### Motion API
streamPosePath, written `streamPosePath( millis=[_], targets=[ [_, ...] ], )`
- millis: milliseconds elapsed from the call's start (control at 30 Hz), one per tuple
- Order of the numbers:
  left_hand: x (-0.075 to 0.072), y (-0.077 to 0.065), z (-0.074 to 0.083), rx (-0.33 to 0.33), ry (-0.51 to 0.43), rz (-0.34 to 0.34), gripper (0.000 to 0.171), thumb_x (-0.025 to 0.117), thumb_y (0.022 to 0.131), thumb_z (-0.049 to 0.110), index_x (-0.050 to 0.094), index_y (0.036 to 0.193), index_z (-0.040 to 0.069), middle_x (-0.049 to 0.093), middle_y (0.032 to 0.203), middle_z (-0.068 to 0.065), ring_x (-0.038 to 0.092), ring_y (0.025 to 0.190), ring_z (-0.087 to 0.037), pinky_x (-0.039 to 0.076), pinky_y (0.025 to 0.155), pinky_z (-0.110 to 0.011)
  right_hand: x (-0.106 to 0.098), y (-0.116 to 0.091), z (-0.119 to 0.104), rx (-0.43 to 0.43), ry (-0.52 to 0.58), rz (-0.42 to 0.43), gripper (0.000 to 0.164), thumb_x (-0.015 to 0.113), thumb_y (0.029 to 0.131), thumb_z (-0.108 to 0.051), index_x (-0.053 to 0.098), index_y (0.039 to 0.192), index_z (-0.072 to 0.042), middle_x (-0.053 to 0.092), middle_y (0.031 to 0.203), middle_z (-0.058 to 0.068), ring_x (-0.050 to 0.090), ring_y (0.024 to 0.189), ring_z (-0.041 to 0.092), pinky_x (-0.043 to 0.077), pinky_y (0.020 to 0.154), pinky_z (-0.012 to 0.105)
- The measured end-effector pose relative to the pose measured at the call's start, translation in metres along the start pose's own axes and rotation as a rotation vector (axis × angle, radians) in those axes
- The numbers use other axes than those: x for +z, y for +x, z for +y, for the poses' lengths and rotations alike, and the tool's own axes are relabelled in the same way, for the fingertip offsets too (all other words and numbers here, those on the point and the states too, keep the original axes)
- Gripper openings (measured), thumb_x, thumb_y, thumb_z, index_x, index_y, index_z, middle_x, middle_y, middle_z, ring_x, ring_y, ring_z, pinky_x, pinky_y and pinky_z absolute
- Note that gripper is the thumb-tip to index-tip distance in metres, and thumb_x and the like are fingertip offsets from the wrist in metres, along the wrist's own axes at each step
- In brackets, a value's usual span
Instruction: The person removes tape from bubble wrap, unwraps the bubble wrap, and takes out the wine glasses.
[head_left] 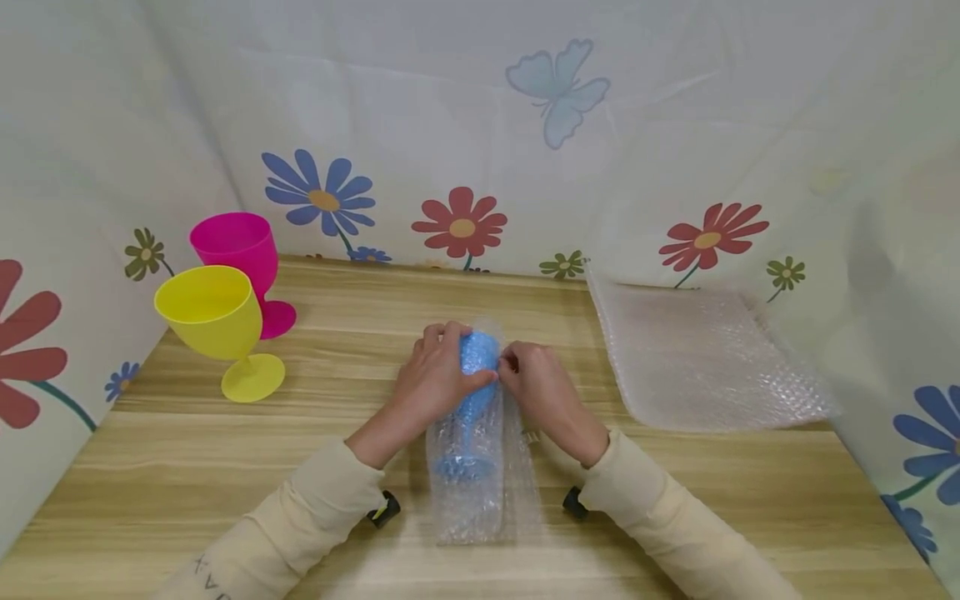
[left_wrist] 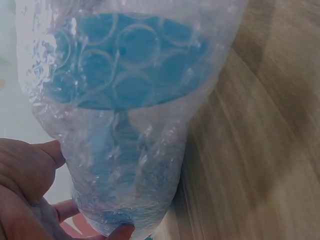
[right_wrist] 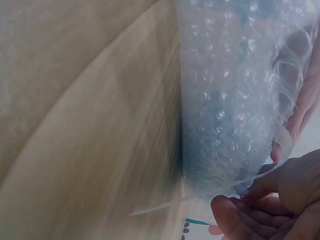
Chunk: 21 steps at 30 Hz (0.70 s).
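Note:
A blue goblet (head_left: 480, 352) lies on the wooden table, its bowl away from me and its foot nearer, rolled in bubble wrap (head_left: 467, 521). My left hand (head_left: 431, 375) grips the wrapped bowl from the left, thumb across the top. At the right side my right hand (head_left: 546, 390) pinches the wrap's edge near the bowl, fingers curled. In the left wrist view, the goblet's round foot (left_wrist: 130, 60) shows through the bubbles, with fingers of the left hand (left_wrist: 30, 185) beside the wrap. A loose strip of wrap runs beside the right hand (right_wrist: 295, 195) in the right wrist view.
A yellow goblet (head_left: 213, 325) and a pink goblet (head_left: 243, 250) stand upright at the left. Another sheet of bubble wrap (head_left: 697, 358) lies flat at the right. A flowered cloth (head_left: 420, 108) hangs behind the table (head_left: 337, 467) and along its sides.

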<state>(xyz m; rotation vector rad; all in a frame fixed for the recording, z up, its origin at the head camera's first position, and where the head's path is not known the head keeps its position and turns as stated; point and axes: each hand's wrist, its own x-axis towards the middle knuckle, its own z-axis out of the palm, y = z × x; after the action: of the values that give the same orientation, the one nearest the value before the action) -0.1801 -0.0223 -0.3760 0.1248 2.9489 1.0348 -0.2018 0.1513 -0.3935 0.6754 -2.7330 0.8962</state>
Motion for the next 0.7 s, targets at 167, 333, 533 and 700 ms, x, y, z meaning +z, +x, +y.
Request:
streamPosePath(
  millis=[167,333,533,700],
  targets=[
    [0.001,0.001,-0.003,0.011,0.008,0.002,0.079,0.081,0.088,0.047,0.046,0.148,0.010,0.039,0.152,-0.021,0.050,0.124,-0.038,0.054,0.086,-0.054,0.003,0.002,0.003,0.044,0.044,0.020,0.007,0.064,0.090,0.001,0.069,0.084,-0.002,0.065,0.075,0.005,0.055,0.061,0.012,0.049,0.056,0.026],
    [0.000,0.001,-0.004,0.015,0.008,0.002,0.080,0.082,0.087,0.047,0.046,0.148,0.010,0.039,0.152,-0.021,0.051,0.123,-0.038,0.054,0.086,-0.053,0.002,0.004,0.007,0.020,0.113,0.013,0.005,0.062,0.088,0.001,0.067,0.091,-0.001,0.065,0.084,0.007,0.061,0.071,0.016,0.054,0.062,0.029],
    [-0.002,0.000,-0.003,0.032,0.003,-0.001,0.080,0.082,0.088,0.046,0.046,0.148,0.009,0.038,0.153,-0.021,0.050,0.124,-0.037,0.054,0.087,-0.054,-0.004,0.008,0.008,-0.051,0.149,0.007,0.007,0.068,0.099,-0.006,0.070,0.096,0.000,0.067,0.089,0.009,0.064,0.074,0.019,0.056,0.066,0.033],
    [0.000,-0.001,-0.003,0.042,0.012,0.003,0.080,0.081,0.088,0.047,0.046,0.148,0.008,0.039,0.152,-0.021,0.050,0.125,-0.038,0.054,0.088,-0.053,-0.005,0.012,0.009,-0.056,0.128,-0.032,0.007,0.069,0.099,-0.006,0.071,0.094,-0.001,0.067,0.086,0.008,0.060,0.067,0.014,0.052,0.061,0.029]
  ],
)
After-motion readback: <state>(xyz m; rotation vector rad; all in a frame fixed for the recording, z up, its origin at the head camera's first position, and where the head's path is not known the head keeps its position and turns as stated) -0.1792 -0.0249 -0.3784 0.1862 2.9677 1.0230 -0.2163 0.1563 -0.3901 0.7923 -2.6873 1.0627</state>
